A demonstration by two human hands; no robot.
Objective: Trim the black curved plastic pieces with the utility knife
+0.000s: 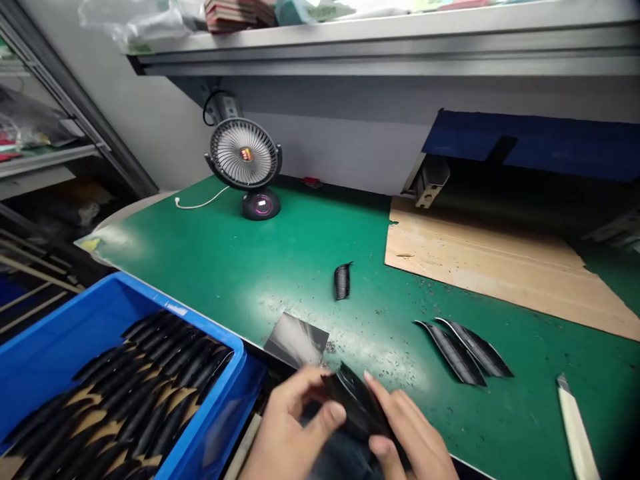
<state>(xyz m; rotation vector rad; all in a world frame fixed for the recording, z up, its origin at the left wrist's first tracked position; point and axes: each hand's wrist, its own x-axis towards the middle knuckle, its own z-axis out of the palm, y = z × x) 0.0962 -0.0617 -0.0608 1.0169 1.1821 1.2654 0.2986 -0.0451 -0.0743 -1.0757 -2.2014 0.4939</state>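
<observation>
My left hand (290, 427) and right hand (407, 433) lie nearest, their fingers (300, 390) closed on a curved black strip (355, 403) just in front of the edge of the green bench (200, 247), with a blue crate (175, 317) packed with similar strips to my left and two more strips (463, 350) lying on the bench to my right.
</observation>
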